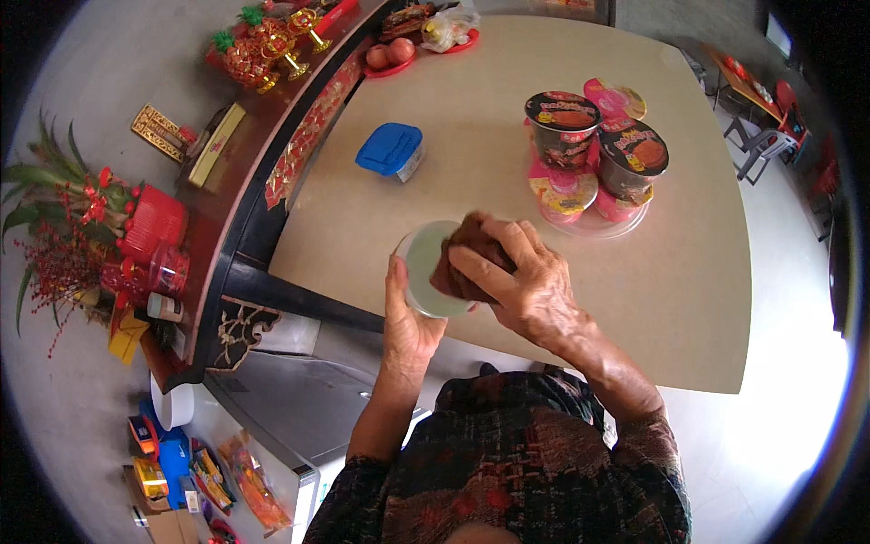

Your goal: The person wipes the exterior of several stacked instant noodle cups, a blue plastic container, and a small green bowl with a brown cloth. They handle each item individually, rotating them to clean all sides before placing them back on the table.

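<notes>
Tub (419, 263), round, pale, is sitting in the left hand (410, 325), over the near edge of the table (675, 299), left of that edge's middle. Left fingers and thumb are curling round its wall; rim is facing up toward the camera. Right hand (539, 283) is gripping a bunched brown cloth (459, 280), which is covering the tub's right part; can't tell how far inside it is reaching. Blue-lidded box (391, 150) is standing near the table's left edge, beyond the tub, apart from both hands. Toward the right edge, black cups (564, 129) and pink cups (562, 190) are stacking up on a clear tray (605, 228). Far-left corner: red plate (395, 69) is carrying round fruits (400, 50), and a knotted bag (446, 31) is lying beside it. Dark altar (249, 150) is running along the left edge.
</notes>
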### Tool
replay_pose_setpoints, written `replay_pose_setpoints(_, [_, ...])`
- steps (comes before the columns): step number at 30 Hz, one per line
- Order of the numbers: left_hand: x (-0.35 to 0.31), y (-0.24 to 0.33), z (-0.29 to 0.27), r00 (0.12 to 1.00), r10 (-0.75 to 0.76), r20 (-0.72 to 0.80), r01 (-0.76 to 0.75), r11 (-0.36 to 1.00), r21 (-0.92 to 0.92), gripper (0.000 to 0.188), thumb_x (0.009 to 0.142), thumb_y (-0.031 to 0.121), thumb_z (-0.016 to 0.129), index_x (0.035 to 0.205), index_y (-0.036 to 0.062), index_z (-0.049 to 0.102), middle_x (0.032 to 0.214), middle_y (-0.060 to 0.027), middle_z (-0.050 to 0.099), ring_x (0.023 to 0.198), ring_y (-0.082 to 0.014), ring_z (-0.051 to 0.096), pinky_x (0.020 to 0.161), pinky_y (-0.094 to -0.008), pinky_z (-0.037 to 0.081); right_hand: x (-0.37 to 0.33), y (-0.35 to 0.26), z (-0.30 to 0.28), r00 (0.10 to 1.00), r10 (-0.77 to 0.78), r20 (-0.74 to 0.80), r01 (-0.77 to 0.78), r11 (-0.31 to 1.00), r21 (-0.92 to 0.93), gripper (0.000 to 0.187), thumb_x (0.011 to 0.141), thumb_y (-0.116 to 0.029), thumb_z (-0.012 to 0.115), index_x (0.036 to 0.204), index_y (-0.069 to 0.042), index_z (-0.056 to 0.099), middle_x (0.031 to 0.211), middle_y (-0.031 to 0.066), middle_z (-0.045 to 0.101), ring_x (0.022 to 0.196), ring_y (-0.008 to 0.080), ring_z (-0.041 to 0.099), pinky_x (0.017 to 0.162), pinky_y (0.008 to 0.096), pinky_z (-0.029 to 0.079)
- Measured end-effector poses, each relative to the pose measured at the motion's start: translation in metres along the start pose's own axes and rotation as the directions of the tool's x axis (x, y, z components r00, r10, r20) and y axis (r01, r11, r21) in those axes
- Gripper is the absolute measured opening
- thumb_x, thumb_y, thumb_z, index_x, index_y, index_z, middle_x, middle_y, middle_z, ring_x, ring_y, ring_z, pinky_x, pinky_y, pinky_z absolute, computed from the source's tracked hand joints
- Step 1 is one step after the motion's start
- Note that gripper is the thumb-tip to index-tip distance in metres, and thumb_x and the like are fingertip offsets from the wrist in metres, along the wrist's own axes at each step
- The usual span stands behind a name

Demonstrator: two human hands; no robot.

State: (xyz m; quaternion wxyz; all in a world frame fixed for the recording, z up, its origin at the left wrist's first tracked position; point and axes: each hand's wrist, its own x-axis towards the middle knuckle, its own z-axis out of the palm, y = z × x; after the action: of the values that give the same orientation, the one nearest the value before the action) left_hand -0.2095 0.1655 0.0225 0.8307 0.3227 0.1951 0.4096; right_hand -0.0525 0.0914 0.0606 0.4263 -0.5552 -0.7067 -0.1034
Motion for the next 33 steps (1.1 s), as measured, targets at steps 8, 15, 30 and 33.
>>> replay_pose_setpoints(8, [-0.003,-0.011,0.016,0.98,0.189,-0.055,-0.168,0.951,0.258,0.061,0.084,0.033,0.065,0.133,0.0097,0.037,0.127,-0.0113,0.045,0.118,-0.0224,0.046,0.096,-0.0395,0.044,-0.007,0.012,0.015,0.998,0.007,0.069,0.008,0.977,-0.212,0.024,0.071,-0.016,0.064,0.092,-0.006,0.061,0.095,0.0102,0.052,0.093,0.0243,0.056,0.06,0.0316,0.054])
replay_pose_setpoints(15, [-0.004,-0.019,0.007,0.973,0.216,-0.08,-0.164,0.893,0.419,0.06,0.086,0.03,0.059,0.137,0.0116,0.033,0.126,-0.0128,0.047,0.115,-0.0262,0.05,0.092,-0.0409,0.048,-0.028,0.005,-0.001,0.886,0.068,0.459,-0.222,0.931,0.29,0.016,0.081,-0.013,0.063,0.097,-0.01,0.065,0.087,0.0098,0.058,0.083,0.026,0.062,0.067,0.0394,0.052])
replay_pose_setpoints(30, [-0.002,-0.023,0.001,0.977,0.214,0.021,-0.214,0.962,0.171,0.084,0.08,0.055,0.064,0.14,0.0102,0.027,0.129,-0.0116,0.045,0.12,-0.0243,0.046,0.101,-0.0392,0.04,-0.002,-0.007,0.014,0.961,0.098,0.26,-0.249,0.717,0.651,0.037,0.082,-0.005,0.058,0.118,0.001,0.052,0.11,0.0175,0.056,0.099,0.0352,0.056,0.084,0.0421,0.046])
replay_pose_setpoints(33, [-0.005,-0.019,0.0,0.976,0.211,0.055,-0.218,0.957,0.192,0.083,0.08,0.056,0.063,0.139,0.0089,0.03,0.128,-0.0117,0.047,0.117,-0.0246,0.049,0.097,-0.0387,0.044,-0.003,0.006,0.014,0.944,-0.136,0.302,-0.116,0.719,0.686,0.035,0.079,-0.005,0.06,0.113,-0.003,0.056,0.095,0.013,0.058,0.088,0.0314,0.058,0.075,0.0417,0.047])
